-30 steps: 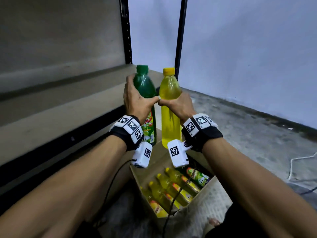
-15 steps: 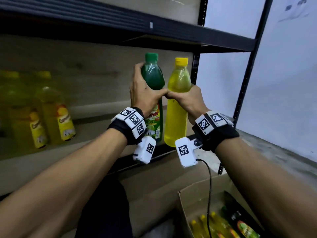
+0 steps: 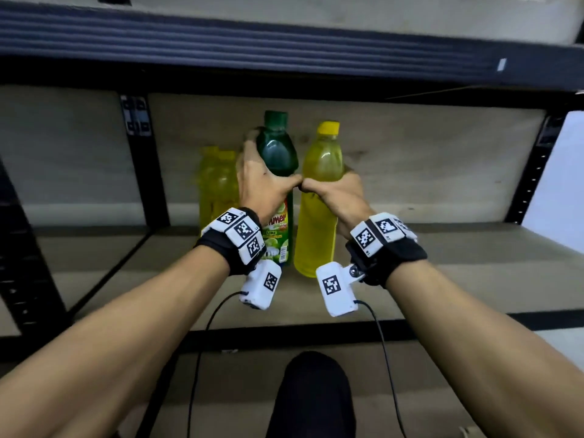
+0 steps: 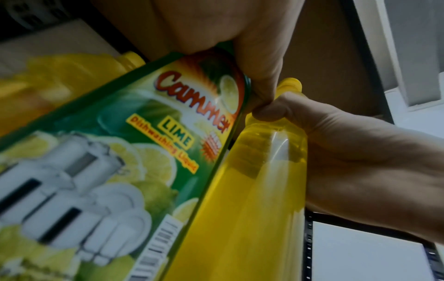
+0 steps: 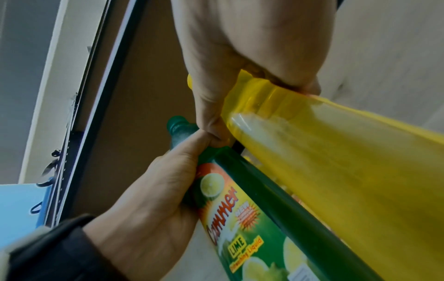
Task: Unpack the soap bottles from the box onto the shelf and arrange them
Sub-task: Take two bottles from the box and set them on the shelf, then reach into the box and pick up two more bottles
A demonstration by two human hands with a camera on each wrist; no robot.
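Note:
My left hand (image 3: pixel 265 181) grips a green lime soap bottle (image 3: pixel 277 153) around its upper body. Beside it, my right hand (image 3: pixel 331 192) grips a yellow soap bottle (image 3: pixel 319 216) the same way; the two thumbs touch. Both bottles stand upright over the shelf board (image 3: pixel 442 279), side by side; whether their bases touch it I cannot tell. Behind my left hand stand yellow bottles (image 3: pixel 216 181) on the shelf. The left wrist view shows the green bottle's label (image 4: pixel 144 144) and the yellow bottle (image 4: pixel 254 190) with my right hand (image 4: pixel 336 152). The right wrist view shows the yellow bottle (image 5: pixel 336 161), green bottle (image 5: pixel 252 209) and my left hand (image 5: pixel 153 199).
An upper shelf (image 3: pixel 284 36) hangs low above the bottles. Black uprights stand at the left (image 3: pixel 148 159) and right (image 3: pixel 534 172). The shelf board stretches bare to the right of the yellow bottle. My dark knee (image 3: pixel 313 396) is below the shelf's front edge. The box is out of view.
Both hands have carried the two bottles from above the box up and into the shelf bay, close to the yellow bottles there. The view has swung to face the shelf.

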